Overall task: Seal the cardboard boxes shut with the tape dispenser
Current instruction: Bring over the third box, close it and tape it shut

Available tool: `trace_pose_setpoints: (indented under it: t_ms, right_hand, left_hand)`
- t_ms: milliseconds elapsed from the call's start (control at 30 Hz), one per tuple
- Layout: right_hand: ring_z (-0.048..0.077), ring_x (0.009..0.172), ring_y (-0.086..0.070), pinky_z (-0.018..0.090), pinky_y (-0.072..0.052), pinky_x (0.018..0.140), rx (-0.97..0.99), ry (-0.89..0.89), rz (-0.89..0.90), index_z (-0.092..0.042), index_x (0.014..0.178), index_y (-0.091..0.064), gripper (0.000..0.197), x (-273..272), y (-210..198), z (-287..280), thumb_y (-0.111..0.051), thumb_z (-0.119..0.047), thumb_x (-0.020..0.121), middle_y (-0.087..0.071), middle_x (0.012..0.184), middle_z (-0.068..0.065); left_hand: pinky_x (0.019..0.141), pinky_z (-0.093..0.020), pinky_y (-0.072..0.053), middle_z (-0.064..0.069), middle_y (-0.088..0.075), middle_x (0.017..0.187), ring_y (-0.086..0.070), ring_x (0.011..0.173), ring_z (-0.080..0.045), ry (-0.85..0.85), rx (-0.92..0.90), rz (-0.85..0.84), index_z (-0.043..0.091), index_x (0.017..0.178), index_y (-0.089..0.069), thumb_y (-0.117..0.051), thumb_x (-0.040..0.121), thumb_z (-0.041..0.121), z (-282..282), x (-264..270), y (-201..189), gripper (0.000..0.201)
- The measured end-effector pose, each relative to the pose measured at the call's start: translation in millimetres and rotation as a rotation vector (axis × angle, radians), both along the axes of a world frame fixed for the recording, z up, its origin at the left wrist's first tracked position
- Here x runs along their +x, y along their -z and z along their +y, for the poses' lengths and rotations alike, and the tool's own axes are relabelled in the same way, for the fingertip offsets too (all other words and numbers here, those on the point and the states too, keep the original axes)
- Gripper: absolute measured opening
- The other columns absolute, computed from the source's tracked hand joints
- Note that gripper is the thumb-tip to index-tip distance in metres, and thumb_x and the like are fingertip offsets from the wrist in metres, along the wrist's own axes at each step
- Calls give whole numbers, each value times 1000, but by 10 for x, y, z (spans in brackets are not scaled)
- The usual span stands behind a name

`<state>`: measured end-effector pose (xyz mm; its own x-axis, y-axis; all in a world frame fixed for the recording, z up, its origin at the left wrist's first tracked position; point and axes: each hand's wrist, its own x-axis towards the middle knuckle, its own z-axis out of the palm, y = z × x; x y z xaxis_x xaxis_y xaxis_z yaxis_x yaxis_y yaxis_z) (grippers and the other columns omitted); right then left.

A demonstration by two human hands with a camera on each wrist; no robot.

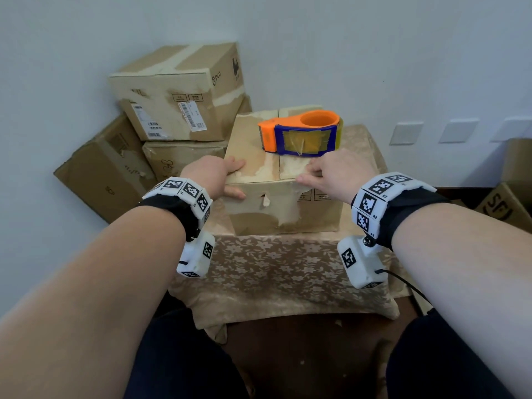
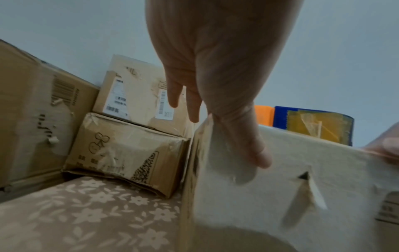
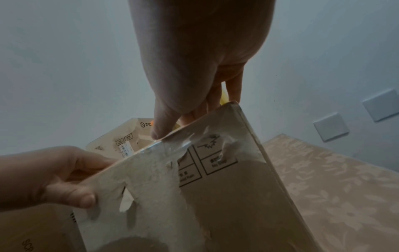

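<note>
A worn cardboard box (image 1: 288, 208) stands on the cloth-covered table, its two top flaps folded flat with an untaped seam between them. An orange and blue tape dispenser (image 1: 302, 133) lies on top toward the back, touched by neither hand. My left hand (image 1: 227, 178) grips the near left top corner, fingers over the top and thumb (image 2: 254, 150) on the front face. My right hand (image 1: 311, 174) holds the near top edge just right of the seam, fingers on the flap, thumb at the edge. The box's contents are hidden.
Closed boxes are piled at the back left: a top one (image 1: 178, 90), a smaller one (image 1: 181, 159) beneath, and a large one (image 1: 106, 171) leaning on the wall. Another box (image 1: 506, 205) sits at the right. The floral tablecloth (image 1: 273, 269) reaches toward me.
</note>
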<state>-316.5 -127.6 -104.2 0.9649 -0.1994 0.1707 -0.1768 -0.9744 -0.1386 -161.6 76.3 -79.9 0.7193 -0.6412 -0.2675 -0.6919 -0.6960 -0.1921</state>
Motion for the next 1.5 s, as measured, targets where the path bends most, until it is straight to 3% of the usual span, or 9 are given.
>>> trace_pose_setpoints:
  t_ms: [233,367,600,800,900,1067,1267,1400,1500]
  right_hand:
    - [20,70,-61,31,-49,60,-8,-8,58,-15,74,-64,48,-26,-65,25,-43,-54,94,-63,71,2]
    - [19,59,-49,29,-37,51,44,-9,24,-9,66,-56,45,-72,-143,-27,-46,-41,96,-52,62,8]
    - [26,78,-62,37,-50,71,76,70,21,-7,89,-71,38,-230,-156,-236,-44,-33,97,-67,81,9]
    - [19,62,-50,28,-32,52,150,72,52,-7,82,-69,41,-256,-171,-255,-42,-34,100,-54,64,2]
    - [19,64,-52,27,-35,53,199,61,38,-5,91,-71,39,-268,-144,-308,-46,-33,99,-65,77,9]
    - [29,96,-63,42,-48,83,209,2,-13,-2,105,-70,41,-290,-89,-307,-50,-37,97,-70,107,15]
    - [29,102,-62,41,-47,88,278,3,0,-4,106,-70,41,-313,-91,-325,-49,-39,98,-69,112,12]
    - [25,77,-60,36,-47,73,336,12,-2,-6,88,-71,43,-310,-49,-375,-46,-38,99,-68,85,10]
    - [19,55,-41,33,-32,57,358,43,7,-4,66,-55,50,-305,-30,-388,-44,-38,100,-46,58,6]
  left_hand:
    - [88,-39,-43,-8,-47,139,-50,122,-29,-128,161,-49,34,151,-19,-69,83,45,-44,-27,-181,85]
    - [69,-31,-42,-2,-62,108,-60,97,-21,-149,302,-58,15,131,-53,-66,84,45,-184,-98,-259,57]
    - [91,-37,-45,-8,-63,114,-57,104,-27,209,-171,50,13,124,-57,-45,96,48,-533,-492,-162,46]
    - [84,-35,-47,-2,-62,106,-57,98,-22,314,-487,83,16,111,-62,-49,94,47,-733,-606,158,38]
    - [93,-40,-46,-6,-56,131,-54,115,-25,240,-467,15,17,131,-54,-46,92,55,-779,-605,315,54]
    - [97,-42,-46,-5,-46,142,-49,121,-25,257,-371,-82,21,140,-43,-48,87,60,-820,-546,410,66]
    - [65,-35,-51,2,-62,83,-58,76,-18,242,-401,-145,19,86,-58,-43,76,78,-873,-587,320,61]
    - [55,-30,-36,5,-50,64,-55,67,-19,171,-419,-203,19,68,-49,-32,77,80,-949,-718,298,64]
    - [75,-34,-42,-2,-62,92,-58,95,-23,155,-384,-279,13,93,-60,-37,82,73,-954,-788,330,65]
